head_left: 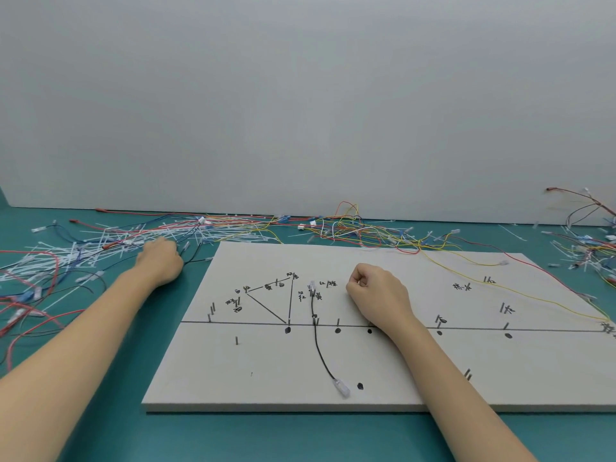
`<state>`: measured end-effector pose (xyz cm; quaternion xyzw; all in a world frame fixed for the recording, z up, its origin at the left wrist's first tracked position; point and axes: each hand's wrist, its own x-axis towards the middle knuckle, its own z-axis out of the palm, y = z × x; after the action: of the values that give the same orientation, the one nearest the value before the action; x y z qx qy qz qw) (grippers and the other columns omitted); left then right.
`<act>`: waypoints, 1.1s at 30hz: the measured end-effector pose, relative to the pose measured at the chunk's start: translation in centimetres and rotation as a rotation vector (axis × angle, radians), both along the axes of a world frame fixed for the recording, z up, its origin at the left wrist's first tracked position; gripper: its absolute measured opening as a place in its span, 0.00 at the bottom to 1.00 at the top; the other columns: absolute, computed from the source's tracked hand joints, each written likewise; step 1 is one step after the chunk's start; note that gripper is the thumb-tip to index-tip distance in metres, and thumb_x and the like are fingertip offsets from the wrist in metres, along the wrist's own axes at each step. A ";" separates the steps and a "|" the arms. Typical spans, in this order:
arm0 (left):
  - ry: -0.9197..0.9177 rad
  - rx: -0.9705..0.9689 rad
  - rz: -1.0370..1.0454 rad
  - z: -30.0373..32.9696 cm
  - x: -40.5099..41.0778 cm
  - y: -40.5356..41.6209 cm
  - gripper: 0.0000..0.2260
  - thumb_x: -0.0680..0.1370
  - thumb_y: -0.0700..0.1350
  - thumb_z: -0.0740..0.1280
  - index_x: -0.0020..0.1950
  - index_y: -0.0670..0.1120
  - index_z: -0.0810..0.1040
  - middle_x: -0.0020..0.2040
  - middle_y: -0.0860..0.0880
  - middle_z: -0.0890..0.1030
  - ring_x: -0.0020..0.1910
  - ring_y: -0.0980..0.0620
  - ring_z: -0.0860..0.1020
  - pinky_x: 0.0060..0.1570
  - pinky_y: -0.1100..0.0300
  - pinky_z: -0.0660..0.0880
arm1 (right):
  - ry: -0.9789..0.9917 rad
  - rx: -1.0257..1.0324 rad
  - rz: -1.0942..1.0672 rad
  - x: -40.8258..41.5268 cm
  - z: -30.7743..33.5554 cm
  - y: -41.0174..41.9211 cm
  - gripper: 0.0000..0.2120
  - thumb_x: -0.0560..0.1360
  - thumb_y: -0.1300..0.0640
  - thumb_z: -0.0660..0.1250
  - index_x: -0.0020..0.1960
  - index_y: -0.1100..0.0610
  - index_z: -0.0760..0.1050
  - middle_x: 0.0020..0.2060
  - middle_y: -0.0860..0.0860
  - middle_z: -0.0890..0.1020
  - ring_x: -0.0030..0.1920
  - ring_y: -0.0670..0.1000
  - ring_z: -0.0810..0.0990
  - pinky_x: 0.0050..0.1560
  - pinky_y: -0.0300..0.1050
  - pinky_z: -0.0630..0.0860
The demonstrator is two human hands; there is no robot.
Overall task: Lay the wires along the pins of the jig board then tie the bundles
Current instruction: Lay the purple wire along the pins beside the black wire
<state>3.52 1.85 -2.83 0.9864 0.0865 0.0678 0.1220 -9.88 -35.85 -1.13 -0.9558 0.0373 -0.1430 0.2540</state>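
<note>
- Head view: the left hand (159, 261) reaches far out to the pile of wires (133, 238) on the worktop (100, 328); I cannot tell how its fingers lie.
- Right hand (376, 291) rests as a fist on the jig board (300, 361), fingers curled tight.
- One black wire (316, 341) lies on the board by the pins (315, 320).

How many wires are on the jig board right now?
2. A black wire runs down the board's middle, left of the right hand; a yellow wire crosses its far right corner. None seems hidden.

Teal counter (300, 438) fills foreground; plain grey-white wall (300, 95) rises directly behind counter, meeting its far edge.
</note>
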 end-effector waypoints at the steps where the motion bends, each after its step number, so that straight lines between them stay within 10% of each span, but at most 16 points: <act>1: -0.011 -0.033 -0.011 0.1 0.0 0.0 0.12 0.80 0.37 0.56 0.54 0.35 0.78 0.61 0.35 0.74 0.60 0.35 0.70 0.59 0.47 0.71 | -0.001 0.000 0.000 0.0 0.0 0.0 0.06 0.73 0.58 0.60 0.40 0.52 0.74 0.36 0.45 0.77 0.42 0.52 0.75 0.37 0.43 0.65; 7: -0.100 -0.303 -0.129 0.9 -1.2 -2.2 0.07 0.80 0.36 0.59 0.45 0.38 0.75 0.48 0.39 0.75 0.50 0.43 0.73 0.51 0.54 0.67 | 0.004 0.011 0.000 -0.1 0.0 0.0 0.06 0.73 0.57 0.60 0.40 0.51 0.74 0.35 0.44 0.76 0.42 0.52 0.74 0.37 0.43 0.64; 10: -0.286 -0.394 -0.187 2.0 -2.1 -4.4 0.07 0.78 0.36 0.65 0.56 0.39 0.79 0.55 0.41 0.76 0.56 0.42 0.74 0.58 0.53 0.69 | 0.014 0.017 -0.002 -0.1 0.0 0.0 0.05 0.73 0.57 0.61 0.40 0.51 0.74 0.35 0.44 0.76 0.42 0.52 0.75 0.38 0.43 0.65; 18: -0.841 -0.158 -0.423 5.8 -5.2 -7.9 0.16 0.73 0.24 0.63 0.56 0.35 0.82 0.52 0.39 0.83 0.49 0.37 0.77 0.49 0.47 0.75 | 0.021 0.025 -0.006 -0.4 0.3 0.1 0.05 0.73 0.57 0.61 0.40 0.52 0.74 0.35 0.45 0.77 0.43 0.53 0.76 0.39 0.44 0.66; 33: -0.771 0.024 -0.681 5.6 -12.1 -13.3 0.20 0.68 0.23 0.67 0.52 0.42 0.84 0.46 0.48 0.83 0.40 0.45 0.82 0.24 0.52 0.77 | -0.162 0.418 0.038 -0.5 0.6 0.0 0.05 0.74 0.60 0.63 0.41 0.52 0.74 0.25 0.49 0.70 0.29 0.48 0.69 0.34 0.43 0.66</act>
<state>-8.56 -11.44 2.76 0.8632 -0.2917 0.3841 0.1491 -10.43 -35.86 -0.52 -0.8684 0.0277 -0.2037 0.4512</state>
